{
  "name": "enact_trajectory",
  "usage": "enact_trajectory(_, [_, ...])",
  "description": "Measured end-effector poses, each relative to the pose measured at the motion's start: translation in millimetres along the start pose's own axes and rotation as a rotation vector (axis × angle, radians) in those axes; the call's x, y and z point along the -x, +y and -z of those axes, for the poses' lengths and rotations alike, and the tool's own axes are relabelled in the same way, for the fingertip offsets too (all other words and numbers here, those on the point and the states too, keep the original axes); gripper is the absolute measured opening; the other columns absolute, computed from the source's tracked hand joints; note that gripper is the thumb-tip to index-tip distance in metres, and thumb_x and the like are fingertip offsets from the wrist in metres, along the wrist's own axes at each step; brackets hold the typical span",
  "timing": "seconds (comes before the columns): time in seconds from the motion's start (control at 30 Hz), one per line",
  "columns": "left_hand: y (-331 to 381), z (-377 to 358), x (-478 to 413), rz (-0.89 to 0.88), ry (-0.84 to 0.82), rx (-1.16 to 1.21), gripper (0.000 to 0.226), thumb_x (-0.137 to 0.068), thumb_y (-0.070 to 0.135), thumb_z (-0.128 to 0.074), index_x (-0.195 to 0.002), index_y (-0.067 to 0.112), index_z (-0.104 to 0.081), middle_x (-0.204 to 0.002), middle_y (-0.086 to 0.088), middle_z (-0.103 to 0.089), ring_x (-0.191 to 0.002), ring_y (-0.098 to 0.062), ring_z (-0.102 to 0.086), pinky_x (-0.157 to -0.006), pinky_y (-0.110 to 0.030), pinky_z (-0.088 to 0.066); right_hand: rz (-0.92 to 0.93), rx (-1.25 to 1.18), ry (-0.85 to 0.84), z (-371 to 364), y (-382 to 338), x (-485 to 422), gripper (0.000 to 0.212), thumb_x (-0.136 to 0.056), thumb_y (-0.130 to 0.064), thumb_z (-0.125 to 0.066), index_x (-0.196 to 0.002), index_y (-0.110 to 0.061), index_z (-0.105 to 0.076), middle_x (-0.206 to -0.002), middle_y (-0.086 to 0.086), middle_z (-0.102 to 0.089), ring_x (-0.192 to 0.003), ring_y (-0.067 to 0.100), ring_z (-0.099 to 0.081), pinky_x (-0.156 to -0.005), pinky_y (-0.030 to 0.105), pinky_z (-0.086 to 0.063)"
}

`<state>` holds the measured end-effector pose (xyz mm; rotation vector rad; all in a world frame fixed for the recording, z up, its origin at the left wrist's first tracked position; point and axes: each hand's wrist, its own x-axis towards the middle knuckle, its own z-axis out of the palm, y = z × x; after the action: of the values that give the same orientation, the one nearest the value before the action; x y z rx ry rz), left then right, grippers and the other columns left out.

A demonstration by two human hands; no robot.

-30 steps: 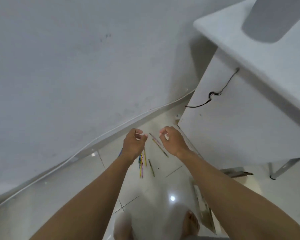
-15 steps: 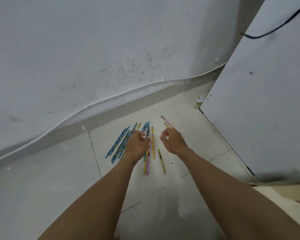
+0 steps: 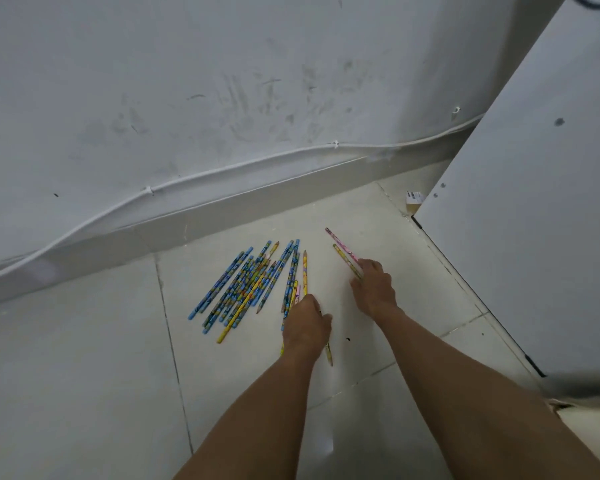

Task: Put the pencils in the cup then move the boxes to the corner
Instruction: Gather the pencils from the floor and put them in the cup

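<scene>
Several pencils [image 3: 243, 289], mostly blue and yellow patterned, lie fanned out on the pale tiled floor [image 3: 84, 358] near the wall. A pink pencil [image 3: 340, 243] and a yellow one beside it lie apart to the right. My right hand [image 3: 374, 289] is down at their near ends, with thumb and fingers closing round the pink pencil. My left hand [image 3: 307, 323] is lowered onto the right edge of the pile, over a few pencils [image 3: 305, 271]. Its fingers are hidden under its back. No cup is in view.
A white wall with a clipped cable [image 3: 222, 171] and a skirting board runs behind the pencils. A tall white panel [image 3: 534, 220] stands at the right, with a small carton [image 3: 414, 199] in the corner behind it. A cardboard edge [image 3: 589, 420] shows at the lower right.
The view has dropped closer to the floor. Both hands, held above the pencils before, have come down: the left onto the pile's right edge, the right onto the two separate pencils.
</scene>
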<state>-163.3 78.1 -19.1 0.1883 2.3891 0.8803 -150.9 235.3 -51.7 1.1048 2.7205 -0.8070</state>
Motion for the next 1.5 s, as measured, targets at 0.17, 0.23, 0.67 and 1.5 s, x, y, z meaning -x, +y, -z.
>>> enact_trajectory(0.17, [3,-19,-11,0.025,-0.017,-0.079,0.031,-0.089,0.031,-0.064,-0.106,0.007,-0.056,-0.111,-0.013,-0.063,-0.106,-0.028,-0.06,-0.081,-0.032,-0.045,0.015,0.114,0.016,-12,0,-17,0.044,-0.097,-0.023,-0.049,-0.141,-0.02,-0.04,-0.142,0.004,-0.041,-0.123,0.033,-0.039,-0.097,0.046,-0.037])
enact_trajectory(0.23, [4,-28,-11,0.058,-0.018,-0.096,0.039,-0.087,0.03,-0.067,-0.114,0.006,-0.054,-0.115,-0.013,-0.063,-0.109,-0.029,-0.06,-0.085,-0.033,-0.046,0.018,0.129,0.044,-15,3,-20,0.037,-0.096,-0.022,-0.051,-0.133,-0.018,-0.047,-0.134,0.007,-0.045,-0.119,0.033,-0.043,-0.095,0.045,-0.038])
enact_trajectory(0.67, [11,-39,-22,0.058,0.025,0.13,0.011,-0.089,0.008,-0.053,-0.097,0.003,-0.06,-0.095,-0.013,-0.06,-0.091,-0.029,-0.058,-0.069,-0.028,-0.04,-0.046,0.154,-0.067,-21,-6,-18,0.031,-0.101,-0.017,-0.037,-0.123,0.002,-0.047,-0.128,0.021,-0.05,-0.121,0.036,-0.045,-0.093,0.041,-0.042])
enact_trajectory(1.5, [-19,36,-37,0.203,0.168,0.675,0.026,-0.102,0.021,-0.038,-0.104,0.0,-0.055,-0.093,-0.019,-0.06,-0.075,-0.025,-0.058,-0.057,-0.028,-0.045,0.235,-0.47,-0.609,-22,-79,41,0.021,-0.098,-0.023,-0.046,-0.092,-0.009,-0.061,-0.073,0.006,-0.066,-0.067,0.02,-0.059,-0.067,0.031,-0.046])
